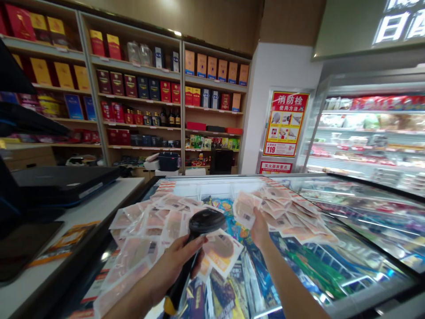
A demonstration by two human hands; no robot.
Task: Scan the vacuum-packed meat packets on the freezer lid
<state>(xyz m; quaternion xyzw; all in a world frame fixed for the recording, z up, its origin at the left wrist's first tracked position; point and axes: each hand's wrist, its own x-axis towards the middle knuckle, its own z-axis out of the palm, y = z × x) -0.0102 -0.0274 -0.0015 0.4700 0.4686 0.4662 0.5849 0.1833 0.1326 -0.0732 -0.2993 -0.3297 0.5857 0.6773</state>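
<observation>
My left hand (pixel 181 259) is wrapped round the handle of a black barcode scanner (pixel 206 220), its head pointing away from me. Just right of that hand is a flat sealed packet with an orange print (pixel 222 250); whether the fingers also touch it I cannot tell. My right hand (pixel 260 228) pinches the edge of a clear flat food packet (pixel 245 209) with a small barcode on it. To the left spreads a loose pile of similar packets (pixel 146 221). Another heap of packets (pixel 288 212) lies at the right, beyond my right hand.
The packets lie on the glass top of a chest freezer (pixel 332 277), with colourful bags (pixel 307 266) visible beneath. A counter (pixel 129 188) with black checkout equipment (pixel 66 181) stands left. Shelves of boxed goods (pixel 139 95) line the back; a refrigerated display (pixel 368 133) is at right.
</observation>
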